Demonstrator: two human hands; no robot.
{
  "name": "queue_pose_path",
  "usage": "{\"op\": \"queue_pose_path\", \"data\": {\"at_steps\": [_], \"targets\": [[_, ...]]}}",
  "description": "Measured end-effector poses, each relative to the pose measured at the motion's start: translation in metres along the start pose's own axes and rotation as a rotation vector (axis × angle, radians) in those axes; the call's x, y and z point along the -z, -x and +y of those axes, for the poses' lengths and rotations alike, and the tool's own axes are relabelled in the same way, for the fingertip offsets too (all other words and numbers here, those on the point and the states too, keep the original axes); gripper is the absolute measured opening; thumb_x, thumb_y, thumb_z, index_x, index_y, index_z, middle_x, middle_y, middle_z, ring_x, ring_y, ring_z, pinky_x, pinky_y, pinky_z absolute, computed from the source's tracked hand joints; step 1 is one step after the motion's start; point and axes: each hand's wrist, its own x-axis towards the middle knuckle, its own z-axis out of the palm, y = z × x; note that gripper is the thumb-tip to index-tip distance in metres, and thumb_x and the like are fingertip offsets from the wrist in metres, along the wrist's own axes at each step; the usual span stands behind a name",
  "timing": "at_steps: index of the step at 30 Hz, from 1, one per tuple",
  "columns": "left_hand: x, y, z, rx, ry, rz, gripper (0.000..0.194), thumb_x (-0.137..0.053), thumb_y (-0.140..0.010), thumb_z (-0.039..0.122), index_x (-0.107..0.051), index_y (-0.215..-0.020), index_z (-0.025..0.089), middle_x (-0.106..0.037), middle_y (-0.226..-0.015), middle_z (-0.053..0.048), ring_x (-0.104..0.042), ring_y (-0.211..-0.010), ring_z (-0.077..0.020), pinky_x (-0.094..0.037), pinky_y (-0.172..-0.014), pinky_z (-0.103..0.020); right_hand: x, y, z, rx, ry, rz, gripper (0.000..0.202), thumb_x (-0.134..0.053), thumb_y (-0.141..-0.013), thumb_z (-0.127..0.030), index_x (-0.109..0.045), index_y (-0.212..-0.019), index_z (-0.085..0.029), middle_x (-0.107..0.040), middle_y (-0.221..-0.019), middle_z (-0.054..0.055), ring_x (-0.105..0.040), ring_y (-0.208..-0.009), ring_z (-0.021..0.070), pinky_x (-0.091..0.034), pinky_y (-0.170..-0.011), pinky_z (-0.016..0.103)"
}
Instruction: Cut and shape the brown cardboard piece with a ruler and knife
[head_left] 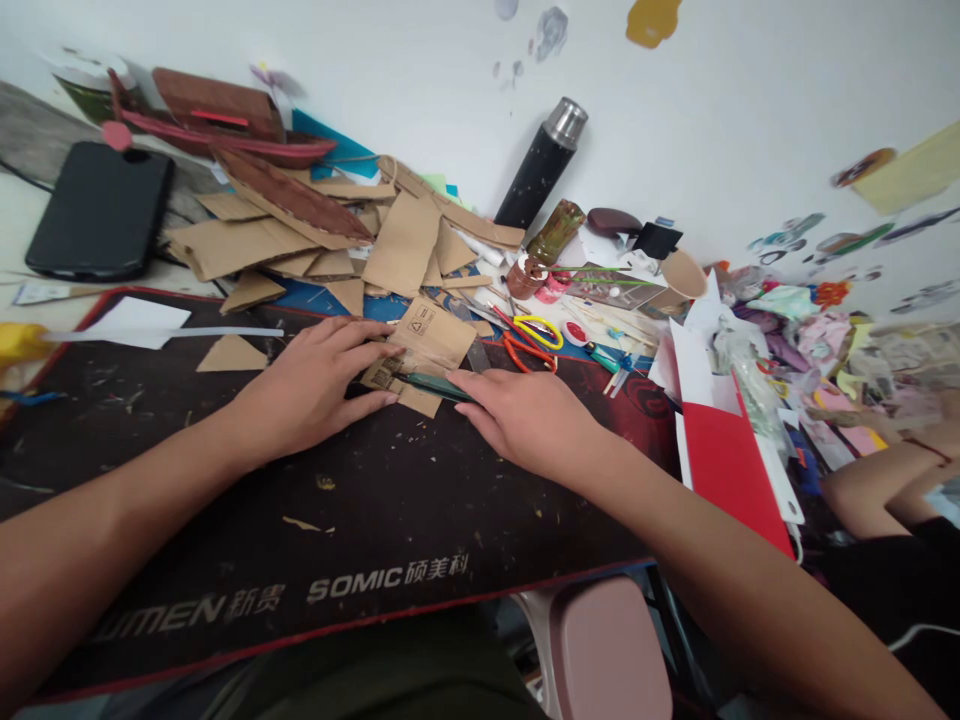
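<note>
Mat, one, black with red edging, taken as landmark. Hands, two, both over its far half. One knife, dark green, on the mat's far middle, above one printed card. Knife's long axis runs crosswise, left to right, right end slightly nearer the wearer; front end points at the left hand. It lies between the hands: left hand's fingertips just beside its front end, right hand's fingers on its rear.

Left hand: fingers spread, laid on the card's left part, not closed around it. Right hand: thumb and fingers clamped on the knife. Hands apart, the knife bridging the gap.

Beyond the mat's far edge: two boats, one red with a cabin, one open brown hull; one heap of cardboard, pieces too overlapped to count; one flask, leaning.
Far edge, right of the card: scissors, one yellow-handled pair, one red-handled pair.
Mat's left part: one triangular scrap, one white paper. Right of mat: one red sheet.
</note>
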Motion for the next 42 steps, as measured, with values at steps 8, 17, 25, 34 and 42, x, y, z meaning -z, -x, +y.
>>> {"op": "queue_pose_path", "data": {"at_steps": [8, 17, 25, 34, 42], "targets": [[0.001, 0.0, 0.001, -0.013, -0.007, 0.006, 0.07, -0.051, -0.109, 0.084, -0.075, -0.151, 0.033, -0.068, -0.169, -0.014, -0.061, -0.155, -0.0433, -0.047, -0.133, -0.068, 0.001, -0.003, -0.001, -0.025, 0.018, -0.031, 0.051, -0.052, -0.125, -0.037, -0.063, -0.173, -0.025, -0.083, -0.144, 0.015, -0.081, -0.11, 0.0301, -0.05, -0.077, 0.038], [0.0, 0.0, 0.0, 0.007, 0.003, -0.008, 0.065, -0.057, -0.108, 0.079, -0.073, -0.154, 0.035, -0.068, -0.169, -0.013, -0.059, -0.157, -0.0434, -0.043, -0.136, -0.071, -0.003, -0.002, 0.008, -0.019, 0.001, 0.017, 0.053, -0.051, -0.123, -0.035, -0.062, -0.174, -0.025, -0.082, -0.148, 0.016, -0.08, -0.11, 0.0297, -0.052, -0.079, 0.036], [-0.002, 0.0, -0.001, -0.006, -0.005, 0.007, 0.069, -0.052, -0.109, 0.082, -0.074, -0.153, 0.033, -0.066, -0.171, -0.013, -0.059, -0.158, -0.0429, -0.044, -0.135, -0.068, -0.006, 0.001, 0.012, 0.002, -0.046, 0.044, 0.052, -0.049, -0.124, -0.033, -0.064, -0.171, -0.02, -0.083, -0.148, 0.016, -0.08, -0.112, 0.0296, -0.053, -0.082, 0.037], [-0.003, 0.001, -0.001, -0.015, -0.01, 0.013, 0.069, -0.053, -0.11, 0.08, -0.073, -0.154, 0.031, -0.067, -0.171, -0.014, -0.059, -0.157, -0.0435, -0.046, -0.134, -0.067, -0.004, -0.001, 0.009, -0.011, -0.028, 0.011, 0.053, -0.049, -0.124, -0.033, -0.061, -0.175, -0.021, -0.082, -0.151, 0.016, -0.081, -0.116, 0.0301, -0.056, -0.086, 0.038], [-0.002, 0.0, 0.0, -0.003, -0.01, 0.0, 0.068, -0.055, -0.109, 0.079, -0.074, -0.154, 0.031, -0.066, -0.171, -0.014, -0.059, -0.157, -0.0442, -0.045, -0.134, -0.068, -0.002, -0.002, 0.006, -0.034, -0.009, -0.009, 0.054, -0.053, -0.124, -0.034, -0.06, -0.177, -0.026, -0.08, -0.154, 0.015, -0.082, -0.118, 0.0312, -0.058, -0.085, 0.037]]}}
